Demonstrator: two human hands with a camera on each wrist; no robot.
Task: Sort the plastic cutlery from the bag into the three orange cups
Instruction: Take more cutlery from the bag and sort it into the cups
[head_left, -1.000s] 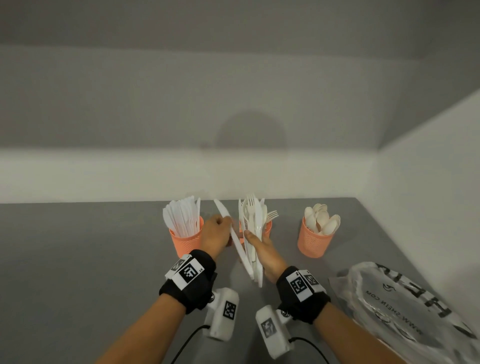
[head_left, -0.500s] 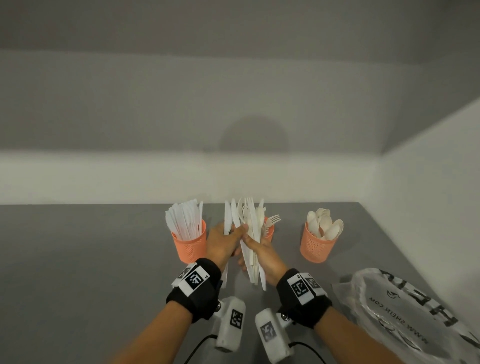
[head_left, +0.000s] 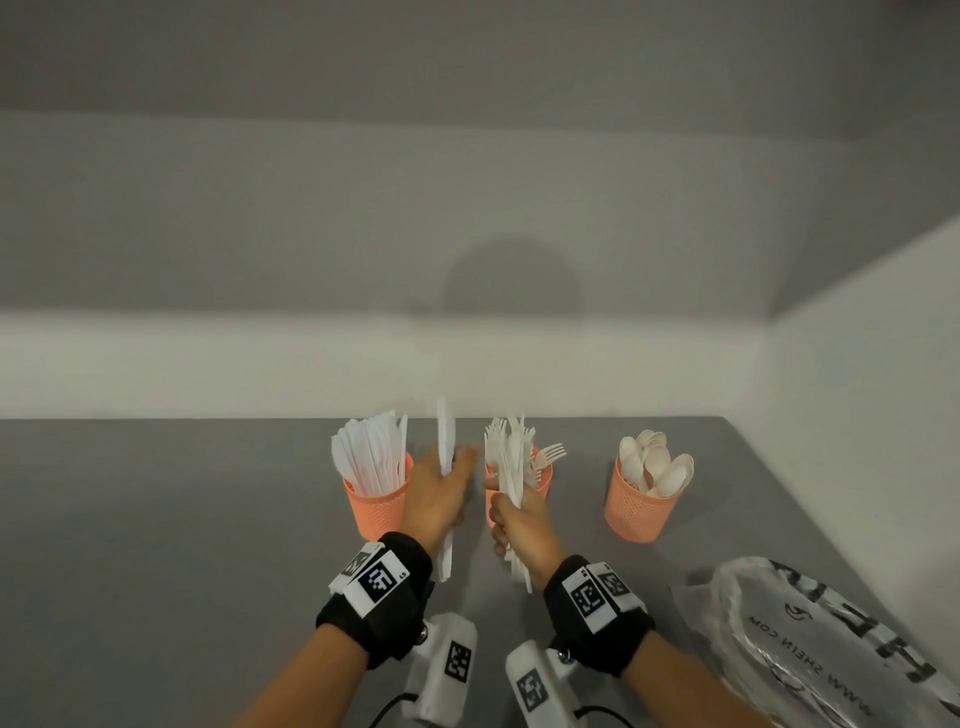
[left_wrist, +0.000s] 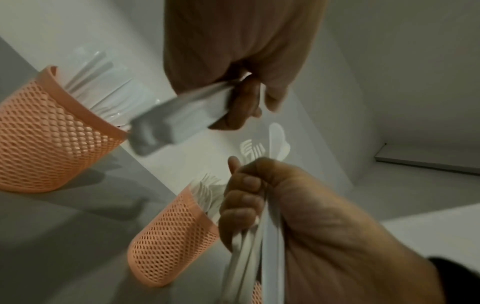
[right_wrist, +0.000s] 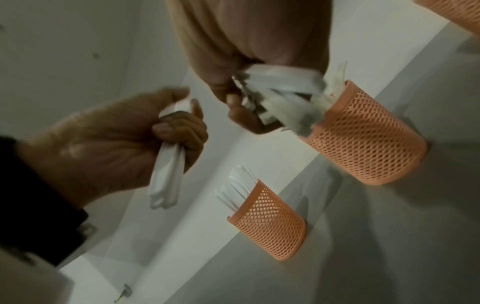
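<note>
Three orange mesh cups stand in a row on the grey table: the left cup (head_left: 376, 506) holds knives, the middle cup (head_left: 543, 480) forks, the right cup (head_left: 641, 512) spoons. My left hand (head_left: 447, 488) grips a few white plastic knives (head_left: 445, 441) upright, between the left and middle cups. My right hand (head_left: 517, 522) grips a mixed bundle of white cutlery (head_left: 511, 460) upright in front of the middle cup. The right wrist view shows the left hand (right_wrist: 179, 131) curled round the knives (right_wrist: 166, 176). The left wrist view shows the right hand (left_wrist: 249, 197) wrapped round the bundle's handles (left_wrist: 259, 246).
The clear plastic bag (head_left: 831, 649) with black lettering lies crumpled at the table's right front. White walls close the table at the back and right. Grey table surface (head_left: 156, 545) stretches to the left of the cups.
My left hand has drawn the knives out of the bundle and moved left, so a gap now separates the two hands. The right hand keeps the bundle upright.
</note>
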